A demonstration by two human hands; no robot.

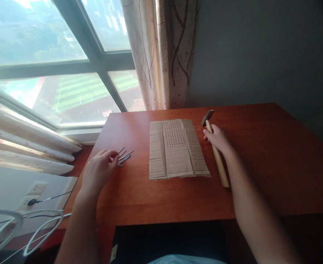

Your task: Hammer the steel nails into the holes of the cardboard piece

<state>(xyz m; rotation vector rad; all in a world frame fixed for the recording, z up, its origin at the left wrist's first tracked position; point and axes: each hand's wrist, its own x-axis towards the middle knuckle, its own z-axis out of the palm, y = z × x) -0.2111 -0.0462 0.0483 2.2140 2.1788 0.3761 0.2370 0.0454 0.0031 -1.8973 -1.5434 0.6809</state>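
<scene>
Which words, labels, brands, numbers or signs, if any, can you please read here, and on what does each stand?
None can be read.
Cardboard: rows of dark dots, no lettering visible.
Hammer and nails: no legible marking.
Pale tag below the table: too small and blurred to tell.

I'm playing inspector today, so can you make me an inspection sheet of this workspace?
Surface: reddish-brown wooden desk.
Job's things: creased corrugated cardboard with a grid of dark dots; metal nails left of it; wooden-handled hammer right of it.
Clutter: nothing seen.
Grips: left grip at the nails, its hold unclear; right grip around the hammer, near its head.
Cables: white cable loops, black plug in a wall outlet.
Surroundings: window, patterned curtains, grey wall.
</scene>
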